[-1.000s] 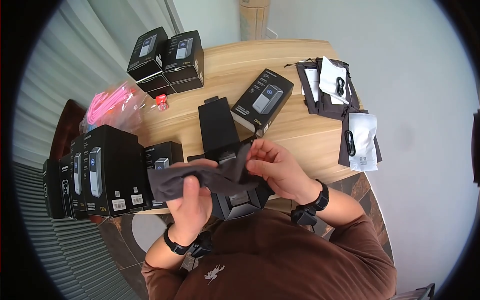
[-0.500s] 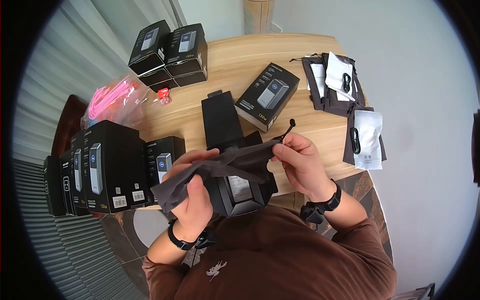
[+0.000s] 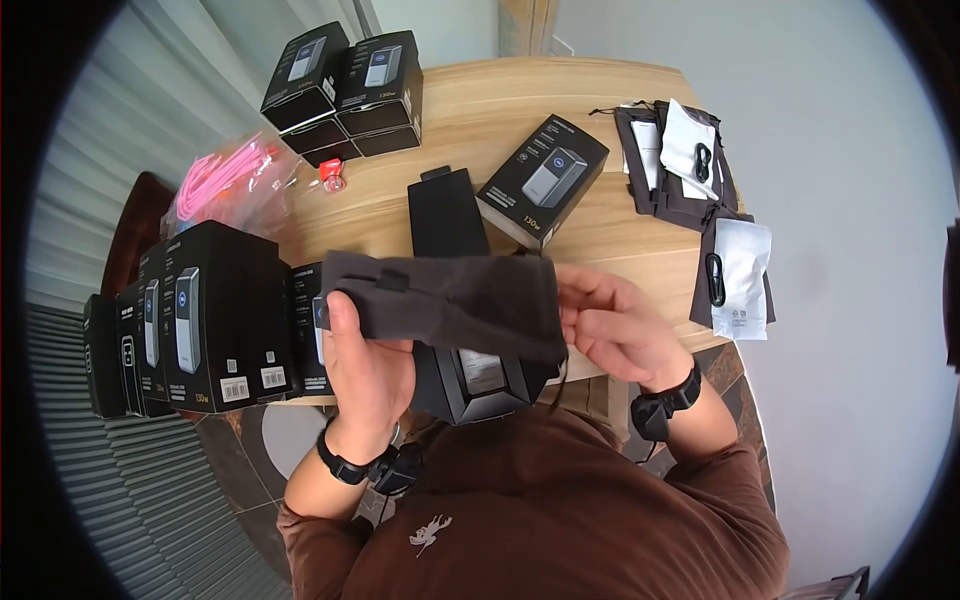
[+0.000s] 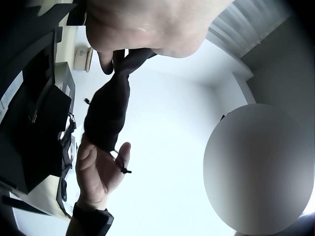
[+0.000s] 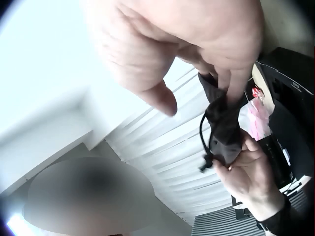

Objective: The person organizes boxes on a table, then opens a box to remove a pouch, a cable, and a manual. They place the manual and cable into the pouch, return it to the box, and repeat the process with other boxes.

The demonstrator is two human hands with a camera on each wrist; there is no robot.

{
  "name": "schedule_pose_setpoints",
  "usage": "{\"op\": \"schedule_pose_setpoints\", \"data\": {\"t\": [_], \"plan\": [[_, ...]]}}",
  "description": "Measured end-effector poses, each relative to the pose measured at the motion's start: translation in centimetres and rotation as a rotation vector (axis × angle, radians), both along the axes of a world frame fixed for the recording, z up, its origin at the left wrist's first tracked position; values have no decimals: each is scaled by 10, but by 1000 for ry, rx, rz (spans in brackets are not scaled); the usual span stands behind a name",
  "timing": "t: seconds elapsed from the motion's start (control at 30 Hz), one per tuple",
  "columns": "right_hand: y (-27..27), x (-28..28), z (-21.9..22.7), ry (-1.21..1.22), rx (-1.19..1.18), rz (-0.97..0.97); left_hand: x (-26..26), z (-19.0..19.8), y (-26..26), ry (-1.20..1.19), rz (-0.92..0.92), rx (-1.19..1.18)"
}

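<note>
A dark grey drawstring pouch is stretched sideways between the hands. My left hand grips its left end, thumb in front and fingers behind. At the other end is my right hand; in the right wrist view its fingers touch the pouch near the mouth, and the thumb stands apart. A black cord hangs from that end. Beneath the pouch lies an opened black box, its flap laid back and a pale printed piece inside. The pouch hides part of this box.
A closed box lies behind the opened one. Stacked boxes stand at the back left, with more boxes at the front left. Beside them is a plastic bag of pink cord. Pouches, a white packet and cables lie right.
The pouch has spread out flatter and wider, and its right end has dropped. My right thumb has come away from the cord end. My left hand has turned more upright.
</note>
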State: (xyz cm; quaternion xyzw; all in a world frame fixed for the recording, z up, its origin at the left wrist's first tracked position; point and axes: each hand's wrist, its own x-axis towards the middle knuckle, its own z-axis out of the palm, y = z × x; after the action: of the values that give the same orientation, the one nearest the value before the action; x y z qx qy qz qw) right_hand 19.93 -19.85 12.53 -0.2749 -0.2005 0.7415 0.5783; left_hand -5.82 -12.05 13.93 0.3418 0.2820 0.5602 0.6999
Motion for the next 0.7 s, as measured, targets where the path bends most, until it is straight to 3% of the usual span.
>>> {"op": "schedule_pose_setpoints", "data": {"t": [0.13, 0.27, 0.33, 0.43, 0.47, 0.57, 0.7], "plan": [[-4, -5, -29, 79, 16, 20, -6, -13, 6, 45, -138, 67], [-6, -10, -6, 274, 17, 1, 4, -3, 7, -148, -176, -138], [-5, -5, -19, 319, 141, 75, -1, -10, 13, -280, -223, -228], [-6, 2, -23, 297, 245, 118, 0, -9, 20, -170, -309, -240], [-7, 3, -22, 274, 261, 117, 9, 7, 13, -253, -266, -320], [-7, 4, -39, 363, 332, 87, 2, -5, 15, -107, -289, -328], [-10, 6, -40, 225, 250, 21, 9, 3, 15, -123, -228, -248]]}}
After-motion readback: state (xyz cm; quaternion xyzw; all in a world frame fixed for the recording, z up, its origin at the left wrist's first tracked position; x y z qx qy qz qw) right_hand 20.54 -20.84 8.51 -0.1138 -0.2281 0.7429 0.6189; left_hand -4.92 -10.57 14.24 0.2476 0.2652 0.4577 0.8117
